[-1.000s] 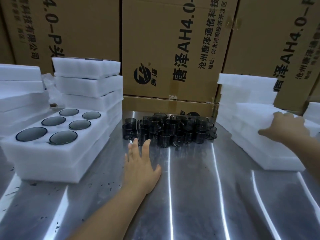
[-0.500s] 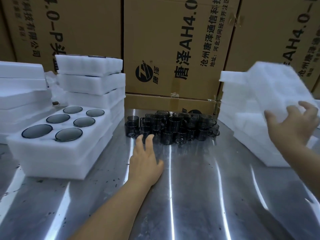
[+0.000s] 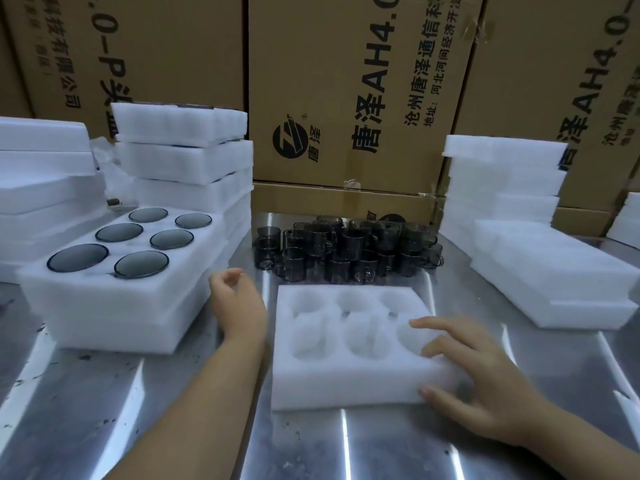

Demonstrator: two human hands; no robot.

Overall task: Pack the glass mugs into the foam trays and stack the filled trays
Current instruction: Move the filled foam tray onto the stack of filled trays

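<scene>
Tray (image 3: 332,386), white foam w/ six empty round pockets, is sitting near-centre on steel table (image 3: 381,445); right hand (image 3: 485,386) is gripping its near-right corner, left hand (image 3: 239,306) is idling loosely curled, empty, just left. Prob. filling is starting: next calls for fetching dark glass mugs (image 3: 346,251) clustered beyond.

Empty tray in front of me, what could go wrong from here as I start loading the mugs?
The mugs stand crowded together, some seemingly stacked, so pulling one out could topple or chip its neighbours. The empty tray lies just in front of them with only the right hand gripping one corner; a push could slide it into the glass.
</scene>
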